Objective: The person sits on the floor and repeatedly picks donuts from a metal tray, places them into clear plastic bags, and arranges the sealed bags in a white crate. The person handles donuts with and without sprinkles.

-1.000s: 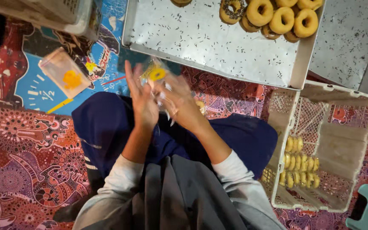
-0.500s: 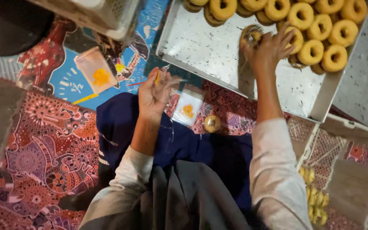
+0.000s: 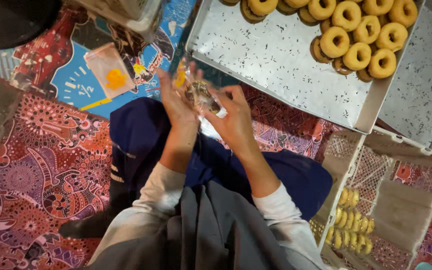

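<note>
floor: red patterned batik mat (image 3: 36,170) | blue printed sheet (image 3: 68,82) | light: dim, warm

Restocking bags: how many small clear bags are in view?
2. One bag lies on the mat, left of the left hand; the other bag, with a doughnut inside, is held between that and the right hand. Others may hide behind them.

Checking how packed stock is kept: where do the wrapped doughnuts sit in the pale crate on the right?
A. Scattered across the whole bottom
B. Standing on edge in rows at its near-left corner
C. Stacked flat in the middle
B: the wrapped doughnuts stand on edge in rows at the near-left corner of the pale crate.
</note>
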